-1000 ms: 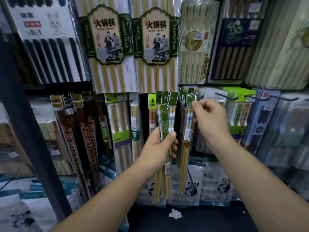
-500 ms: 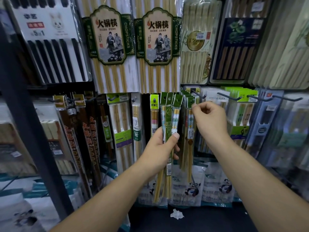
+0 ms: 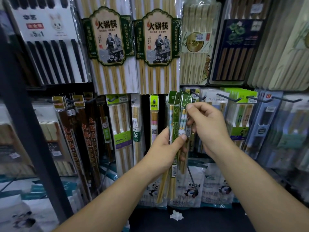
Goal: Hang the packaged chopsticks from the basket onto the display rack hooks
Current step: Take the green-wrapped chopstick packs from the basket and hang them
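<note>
Since a second ago my right hand (image 3: 209, 126) has come down off the hook (image 3: 197, 96) and drawn in to the bundle of packaged chopsticks (image 3: 173, 118) in front of me. Nearest to me, my two bare forearms reach forward and up. My left hand (image 3: 164, 148) grips the bundle around its middle, thumb laid across the front and fingers curled behind. The packs stand nearly upright, bamboo tips pointing down past my wrist and green header cards fanned at the top. My right hand has its fingers curled. Forefinger and thumb pinch the rightmost pack (image 3: 185, 114) of the bundle just under its header. That header sits just below and left of the hook's tip; I cannot tell whether they touch.

Below the hands, a crumpled scrap of white paper (image 3: 176, 215) lies on the dark ledge (image 3: 209, 220). Behind it stand panda-printed bags (image 3: 215, 186). Further back, the rack's middle row hangs from wire hooks: brown-sleeved chopsticks (image 3: 87, 136) to the left, pale and green-labelled packs to the right. A dark upright post (image 3: 25, 114) crosses the left side. Highest and farthest, two hot-pot chopstick packs (image 3: 157, 39) hang side by side, with a pack of black chopsticks (image 3: 55, 59) to their left.
</note>
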A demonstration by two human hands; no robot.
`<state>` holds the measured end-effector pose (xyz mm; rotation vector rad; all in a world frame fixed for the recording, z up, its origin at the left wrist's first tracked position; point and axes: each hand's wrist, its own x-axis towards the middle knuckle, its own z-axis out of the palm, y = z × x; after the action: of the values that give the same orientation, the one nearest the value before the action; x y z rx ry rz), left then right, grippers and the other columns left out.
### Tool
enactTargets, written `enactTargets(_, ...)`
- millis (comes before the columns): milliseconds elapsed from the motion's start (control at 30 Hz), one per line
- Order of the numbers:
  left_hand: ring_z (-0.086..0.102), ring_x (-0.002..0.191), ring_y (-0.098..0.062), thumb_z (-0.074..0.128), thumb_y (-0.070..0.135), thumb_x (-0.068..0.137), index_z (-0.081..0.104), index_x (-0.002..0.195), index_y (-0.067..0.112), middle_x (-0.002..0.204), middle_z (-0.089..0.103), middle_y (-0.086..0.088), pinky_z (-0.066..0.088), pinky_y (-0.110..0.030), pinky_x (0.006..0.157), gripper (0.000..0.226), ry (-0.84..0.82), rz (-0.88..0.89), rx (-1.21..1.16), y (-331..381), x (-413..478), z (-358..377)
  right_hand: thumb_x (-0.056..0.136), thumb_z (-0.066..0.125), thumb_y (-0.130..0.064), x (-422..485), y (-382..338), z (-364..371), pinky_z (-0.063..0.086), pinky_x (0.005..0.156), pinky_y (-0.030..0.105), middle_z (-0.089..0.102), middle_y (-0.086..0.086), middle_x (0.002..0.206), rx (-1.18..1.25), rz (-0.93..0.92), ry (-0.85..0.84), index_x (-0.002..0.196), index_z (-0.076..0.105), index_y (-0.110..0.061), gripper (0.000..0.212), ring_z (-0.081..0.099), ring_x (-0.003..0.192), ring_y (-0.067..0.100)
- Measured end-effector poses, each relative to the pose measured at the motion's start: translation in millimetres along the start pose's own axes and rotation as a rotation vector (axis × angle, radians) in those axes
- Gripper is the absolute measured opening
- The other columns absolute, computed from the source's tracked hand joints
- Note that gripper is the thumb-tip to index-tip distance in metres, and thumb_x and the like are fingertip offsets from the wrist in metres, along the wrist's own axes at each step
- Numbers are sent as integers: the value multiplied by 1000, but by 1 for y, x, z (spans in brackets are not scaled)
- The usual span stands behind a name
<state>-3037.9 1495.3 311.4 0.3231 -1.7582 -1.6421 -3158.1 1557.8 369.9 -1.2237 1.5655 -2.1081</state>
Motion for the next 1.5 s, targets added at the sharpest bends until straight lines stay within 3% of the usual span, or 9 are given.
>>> enactTargets(267,72,82,-15,55,19,106,61,114,20,95,70,1,61,-32,65,11,69,-53,-123,-3,-1,-3,100,63,-23,4,4,-4,42,49,16,62,-10,66,-3,22,28,74,72,-31,28,56,61,8)
enactTargets(367,71,103,-26,55,21,106,61,118,20,112,70,-8,61,-43,86,13,117,-51,-83,-5,0,-7,100,64,-24,7,4,-6,42,51,20,62,-11,65,-13,26,56,72,73,-33,30,56,60,8)
enactTargets(433,67,112,-22,55,24,106,62,114,17,113,70,-8,54,-39,97,13,148,-43,6,-6,0,-10,100,63,-25,9,4,-7,43,54,23,62,-10,66,-30,21,83,73,72,-31,28,56,60,8)
enactTargets(533,64,89,1,54,26,107,62,100,18,94,66,8,48,-23,85,13,168,-24,98,-7,0,-14,100,62,-26,12,3,-8,43,58,25,59,-9,64,-71,-2,98,78,70,-24,23,54,58,6)
enactTargets(767,61,66,-9,52,21,108,57,101,16,70,62,10,54,-23,65,10,128,-42,24,-9,-1,-16,100,61,-26,16,9,-9,42,61,26,52,-3,64,-155,-24,115,83,67,-10,25,48,62,11)
enactTargets(1167,52,61,-12,53,22,107,56,100,20,67,54,9,53,-29,61,8,77,-40,34,-6,-3,-12,96,62,-23,24,16,-11,40,51,9,51,-2,62,-200,-32,135,79,66,-8,23,46,58,8)
enactTargets(1300,44,57,-10,55,26,107,55,104,23,66,45,8,43,-26,54,3,56,-62,7,-5,-4,-13,95,63,-26,27,20,-11,38,48,10,51,-10,56,-247,-20,137,75,66,-12,25,44,52,3)
enactTargets(1433,38,55,-6,60,46,96,50,116,25,68,41,9,33,-21,51,31,23,-98,-78,2,-6,-10,96,66,-30,26,23,-11,40,52,15,58,-17,55,-305,-27,158,73,67,-15,28,50,53,-4)
enactTargets(1500,38,54,-7,55,50,100,48,111,23,67,44,9,31,-21,50,30,43,-115,-144,4,-6,-9,96,67,-31,24,23,-13,40,56,18,60,-19,57,-318,-28,168,76,68,-13,27,53,55,-5)
